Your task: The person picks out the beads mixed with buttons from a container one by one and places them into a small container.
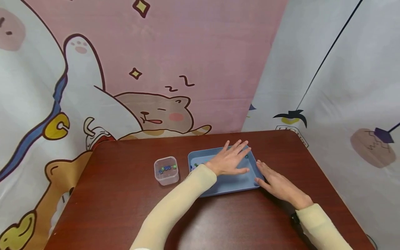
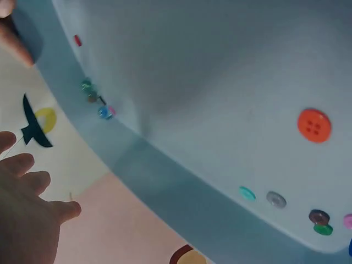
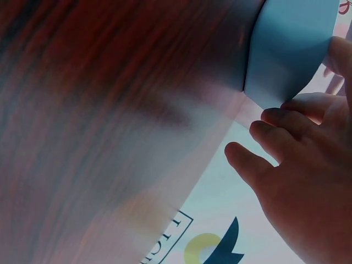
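My left hand [image 1: 229, 160] hovers over the blue tray [image 1: 229, 188], fingers spread and nothing held. Beside the tray's right end is my right hand [image 1: 279, 184], its fingers extended. The right wrist view has these fingertips right at the outer wall of the tray [image 3: 286, 52]. Inside the tray, the left wrist view shows an orange button [image 2: 314, 125], a teal button [image 2: 247, 193], a grey button [image 2: 276, 199] and a brown button [image 2: 319, 216] overlapping a green one. A few small colored pieces [image 2: 91, 96] lie along the far wall. My left forearm hides part of the tray.
Left of the tray stands a clear plastic container [image 1: 166, 178] with several blue and green pieces inside. Both sit on a dark reddish wooden table [image 1: 125, 201]. A cartoon-printed curtain [image 1: 200, 52] hangs behind the table's far edge.
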Motion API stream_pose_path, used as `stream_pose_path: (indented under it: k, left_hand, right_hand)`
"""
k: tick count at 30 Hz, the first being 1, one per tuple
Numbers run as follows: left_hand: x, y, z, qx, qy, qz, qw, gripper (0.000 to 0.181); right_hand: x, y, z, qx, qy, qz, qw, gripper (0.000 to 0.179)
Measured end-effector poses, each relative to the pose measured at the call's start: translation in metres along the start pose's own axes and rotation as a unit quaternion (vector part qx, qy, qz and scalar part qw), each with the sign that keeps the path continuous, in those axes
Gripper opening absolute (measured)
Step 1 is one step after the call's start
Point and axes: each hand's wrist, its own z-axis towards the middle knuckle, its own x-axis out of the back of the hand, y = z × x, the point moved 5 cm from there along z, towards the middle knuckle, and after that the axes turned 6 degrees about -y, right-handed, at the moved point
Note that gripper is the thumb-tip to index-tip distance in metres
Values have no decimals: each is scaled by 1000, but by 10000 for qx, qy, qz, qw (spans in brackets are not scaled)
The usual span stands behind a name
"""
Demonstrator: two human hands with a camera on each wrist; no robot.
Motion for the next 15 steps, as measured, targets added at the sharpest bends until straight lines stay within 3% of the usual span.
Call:
stream_pose_path:
  k: [4,15]
  left_hand:
    - [-6,2,10,52,-96,302,9995,82]
    - [-14,3,26,51,-52,542,9985,67]
  right_hand:
    - [0,0,-1,26,16,-3,10000,77]
    - [1,-1,-2,-41,9,44,10000,78]
